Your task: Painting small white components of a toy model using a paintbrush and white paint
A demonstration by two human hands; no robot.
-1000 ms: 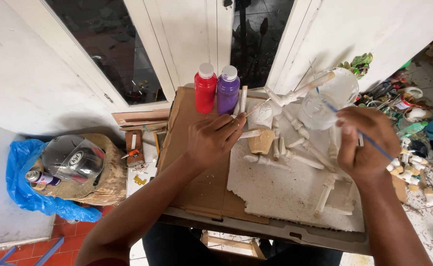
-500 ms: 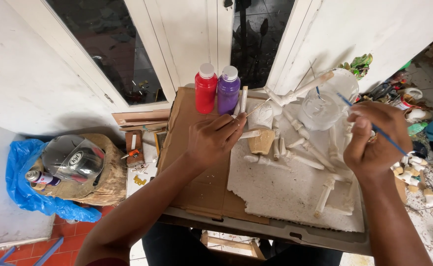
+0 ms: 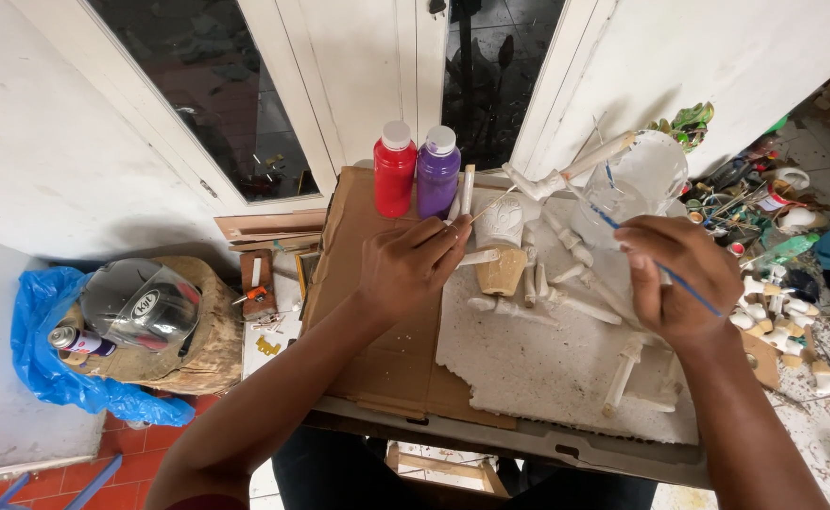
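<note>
My left hand rests on the brown cardboard sheet, its fingers pinching a small white stick beside a tan cup-shaped piece. My right hand grips a thin blue-handled paintbrush whose tip reaches into a clear plastic cup. A red paint bottle and a purple paint bottle stand upright at the far edge of the cardboard. Several white clay or plaster sticks lie on a white foam slab.
A helmet sits on a wooden stump at the left, with a blue plastic bag behind it. Cluttered small white pieces and containers lie on the floor at the right. White doors with dark glass stand behind.
My right hand has lifted and swung the paintbrush so its tip now points up-left into the clear cup. My left hand has stayed on the cardboard.
</note>
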